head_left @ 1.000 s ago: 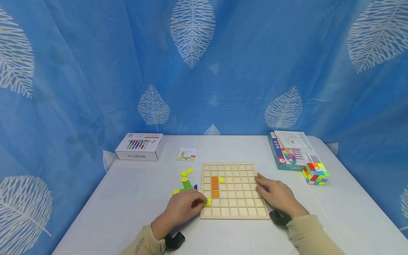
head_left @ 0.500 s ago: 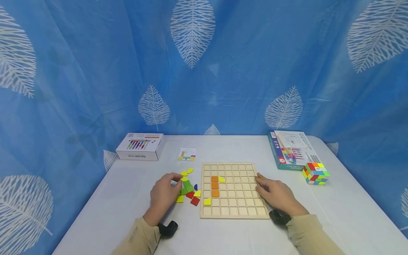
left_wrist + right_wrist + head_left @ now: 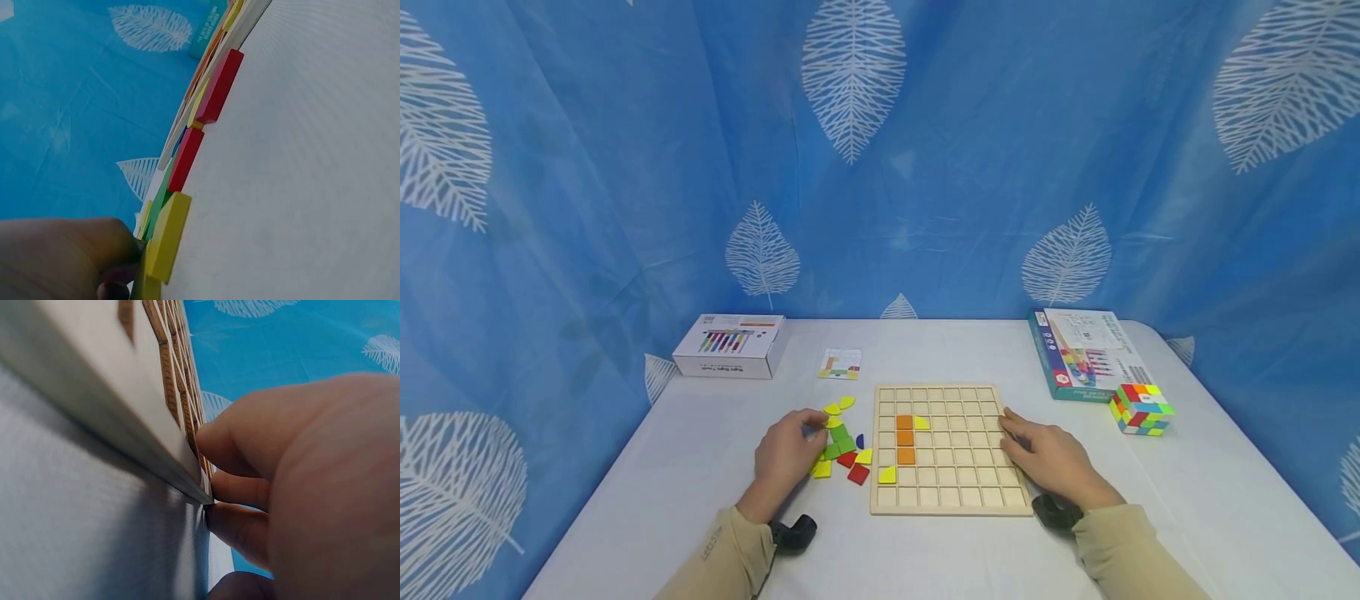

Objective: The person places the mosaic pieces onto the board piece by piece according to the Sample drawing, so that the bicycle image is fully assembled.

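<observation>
My left hand (image 3: 786, 450) is at the left side of a loose pile of tiles, thumb and index apart in a curve. Its fingertips reach beside green tiles (image 3: 846, 445) and a yellow tile (image 3: 169, 237); the left wrist view hides whether they touch. Fingers of my right hand (image 3: 1052, 458) rest against the right edge of a wooden grid board (image 3: 951, 510), also in the right wrist view. On the board sit orange square tiles (image 3: 906, 438) in a column, a yellow quarter-round tile (image 3: 922, 422) beside them and another yellow tile (image 3: 887, 474) lower left.
Red tiles (image 3: 858, 473) and a dark blue piece (image 3: 860, 440) lie between pile and board. Behind them is a pattern card (image 3: 840, 363). A white box (image 3: 730, 345) stands back left; a flat game box (image 3: 1093, 354) and a colourful puzzle cube (image 3: 1142, 409) are at right.
My left hand let go of the yellow tile in the board's lower left, then moved left to the loose pile, where it has stayed. My right hand has kept still at the board's edge.
</observation>
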Demonstrator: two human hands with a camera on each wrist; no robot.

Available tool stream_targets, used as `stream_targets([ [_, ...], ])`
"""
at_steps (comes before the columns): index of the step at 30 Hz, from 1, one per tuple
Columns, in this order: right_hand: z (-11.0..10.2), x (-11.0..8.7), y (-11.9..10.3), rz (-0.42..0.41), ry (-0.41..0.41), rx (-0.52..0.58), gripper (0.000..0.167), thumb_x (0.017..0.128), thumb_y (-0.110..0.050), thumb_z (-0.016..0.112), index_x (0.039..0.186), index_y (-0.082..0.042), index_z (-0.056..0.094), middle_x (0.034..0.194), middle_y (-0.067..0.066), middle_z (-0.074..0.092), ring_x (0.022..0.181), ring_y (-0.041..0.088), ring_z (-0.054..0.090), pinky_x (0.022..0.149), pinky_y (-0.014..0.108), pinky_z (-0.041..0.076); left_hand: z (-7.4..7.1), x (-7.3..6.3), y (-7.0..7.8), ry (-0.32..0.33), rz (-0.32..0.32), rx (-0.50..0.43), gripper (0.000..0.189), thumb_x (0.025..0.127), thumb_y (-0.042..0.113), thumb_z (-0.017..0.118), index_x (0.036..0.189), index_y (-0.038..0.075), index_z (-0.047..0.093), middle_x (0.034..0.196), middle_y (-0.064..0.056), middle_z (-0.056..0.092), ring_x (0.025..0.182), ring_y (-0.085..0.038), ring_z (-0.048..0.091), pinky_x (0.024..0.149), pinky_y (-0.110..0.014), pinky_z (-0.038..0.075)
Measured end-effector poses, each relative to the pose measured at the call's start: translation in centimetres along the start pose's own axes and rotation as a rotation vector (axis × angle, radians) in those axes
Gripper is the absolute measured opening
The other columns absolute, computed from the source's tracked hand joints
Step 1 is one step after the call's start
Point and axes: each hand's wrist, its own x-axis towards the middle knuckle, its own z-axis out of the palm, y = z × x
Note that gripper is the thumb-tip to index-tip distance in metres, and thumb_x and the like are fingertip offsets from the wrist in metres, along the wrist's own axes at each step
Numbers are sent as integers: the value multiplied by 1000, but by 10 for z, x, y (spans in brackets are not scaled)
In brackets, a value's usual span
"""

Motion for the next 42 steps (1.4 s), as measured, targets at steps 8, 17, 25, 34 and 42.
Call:
stream_targets([
  [8,1,0,0,1,2,4,50,101,-35,62,143,-8,61,154,12,52,135,45,53,105,63,44,0,-2,2,6,24,6,29,89,22,76,117,17,77,114,-3,74,95,-23,69,74,-36,56],
  [17,0,-1,-2,-1,-1,7,49,101,-33,62,143,-8,61,154,12,52,136,44,53,105,62,44,1,-3,-1,-73,128,52,38,92,16,74,130,19,73,132,-4,71,125,-28,66,99,-49,54],
  [25,-1,0,-1,1,1,7,49,102,-34,62,143,-8,61,154,12,52,136,44,53,105,62,44,-2,-4,2,-21,158,131,28,88,17,78,117,16,79,119,-4,76,112,-28,71,89,-47,58],
  [34,0,1,0,7,-7,3,50,102,-34,62,144,-8,60,155,12,51,137,44,52,106,62,44,-2,-3,3,2,81,101,28,87,22,81,114,16,79,116,-4,76,106,-27,72,82,-43,58],
  [42,0,1,0,7,-9,0,50,102,-34,62,144,-8,60,155,12,50,137,44,51,106,63,43,-4,-3,6,10,58,124,30,86,25,80,114,15,79,113,-7,73,92,-24,69,71,-37,57],
])
